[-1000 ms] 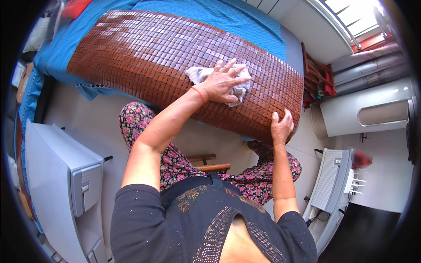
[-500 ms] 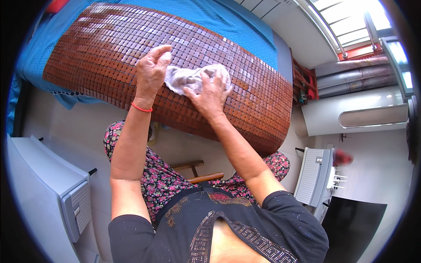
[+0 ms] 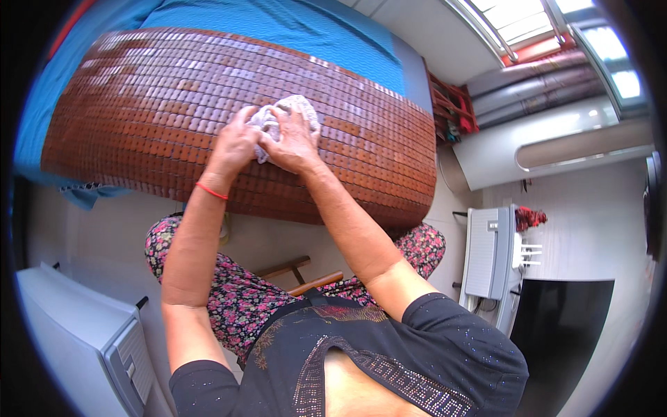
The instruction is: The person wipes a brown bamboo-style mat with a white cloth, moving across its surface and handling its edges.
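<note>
A crumpled, pale cloth (image 3: 303, 106) lies bunched on a brown mat of small shiny tiles (image 3: 142, 121). Both hands are on the cloth at the mat's middle. My right hand (image 3: 294, 144) grips it from above, fingers bent into its folds. My left hand (image 3: 235, 144), with a red band at the wrist, pinches the cloth's left side, close beside the right thumb. Parts of the fingertips are hidden in the fabric. The mat is spread over a blue quilted sheet (image 3: 278, 24).
Below the mat's near edge stand my knees in flowered trousers (image 3: 236, 299) and a wooden stool frame (image 3: 316, 283). Grey-white cabinets flank me at lower left (image 3: 76, 313) and right (image 3: 483, 254). A dark red wooden rack (image 3: 451, 104) adjoins the mat's right end.
My left hand has come down from above the mat onto the cloth. My right hand and the cloth have drawn toward it, and the cloth is more bunched. The view has shifted.
</note>
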`<state>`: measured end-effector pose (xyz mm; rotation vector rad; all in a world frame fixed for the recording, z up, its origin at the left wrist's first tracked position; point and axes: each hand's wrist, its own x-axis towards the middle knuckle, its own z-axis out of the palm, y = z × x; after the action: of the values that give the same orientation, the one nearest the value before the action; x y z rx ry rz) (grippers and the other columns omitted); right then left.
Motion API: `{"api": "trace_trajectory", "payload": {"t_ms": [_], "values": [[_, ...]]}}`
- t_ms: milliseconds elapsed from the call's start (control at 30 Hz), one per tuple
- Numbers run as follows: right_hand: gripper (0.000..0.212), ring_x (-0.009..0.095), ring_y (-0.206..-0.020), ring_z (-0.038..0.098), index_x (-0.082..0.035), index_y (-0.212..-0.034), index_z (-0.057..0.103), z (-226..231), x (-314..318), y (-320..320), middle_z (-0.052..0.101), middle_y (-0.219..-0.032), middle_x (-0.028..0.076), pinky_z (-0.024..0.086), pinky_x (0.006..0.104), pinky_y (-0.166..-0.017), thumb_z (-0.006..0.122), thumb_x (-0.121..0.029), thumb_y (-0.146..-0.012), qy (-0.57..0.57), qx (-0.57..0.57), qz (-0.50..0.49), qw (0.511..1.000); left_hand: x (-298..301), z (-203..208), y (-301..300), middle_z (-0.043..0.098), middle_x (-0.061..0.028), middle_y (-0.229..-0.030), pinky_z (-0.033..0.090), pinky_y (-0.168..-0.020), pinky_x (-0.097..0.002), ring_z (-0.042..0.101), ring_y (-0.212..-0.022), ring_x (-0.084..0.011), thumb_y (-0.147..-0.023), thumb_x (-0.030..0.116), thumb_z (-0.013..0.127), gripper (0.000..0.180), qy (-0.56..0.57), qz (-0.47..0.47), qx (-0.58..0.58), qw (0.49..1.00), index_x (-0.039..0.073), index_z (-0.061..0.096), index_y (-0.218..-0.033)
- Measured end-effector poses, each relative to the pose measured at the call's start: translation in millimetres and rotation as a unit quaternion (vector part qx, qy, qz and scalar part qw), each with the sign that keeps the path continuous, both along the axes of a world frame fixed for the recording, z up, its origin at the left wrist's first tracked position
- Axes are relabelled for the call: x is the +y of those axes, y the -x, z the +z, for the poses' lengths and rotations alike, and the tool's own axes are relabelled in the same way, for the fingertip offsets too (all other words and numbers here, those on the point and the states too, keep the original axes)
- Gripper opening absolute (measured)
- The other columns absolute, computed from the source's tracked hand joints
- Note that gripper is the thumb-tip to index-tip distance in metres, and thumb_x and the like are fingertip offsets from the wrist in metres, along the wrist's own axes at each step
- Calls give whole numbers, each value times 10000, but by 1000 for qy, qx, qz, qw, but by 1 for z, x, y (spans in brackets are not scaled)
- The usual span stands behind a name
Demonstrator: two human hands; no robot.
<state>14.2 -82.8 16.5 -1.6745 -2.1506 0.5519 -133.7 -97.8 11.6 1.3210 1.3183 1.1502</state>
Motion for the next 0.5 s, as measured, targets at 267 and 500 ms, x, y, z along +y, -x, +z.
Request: {"api": "trace_trajectory", "payload": {"t_ms": [267,500], "values": [[599,322,-1258,411,-149,-1120,632,-3,-7,10,486,-1295,155,201,670,-1019,673,-537,-665,-178,-50,-59,981,-4,18,12,636,-77,-1050,485,-631,-216,591,-807,-93,-912,226,540,419,70,-3,-15,997,-9,521,-1259],[382,219,-1112,509,-143,-1006,663,1,15,-132,567,-1104,61,286,549,-973,639,-371,-700,-168,-119,-188,960,8,28,81,658,-75,-1060,508,-802,-242,612,-914,-119,-924,184,573,305,-104,185,42,976,26,617,-1181]]}}
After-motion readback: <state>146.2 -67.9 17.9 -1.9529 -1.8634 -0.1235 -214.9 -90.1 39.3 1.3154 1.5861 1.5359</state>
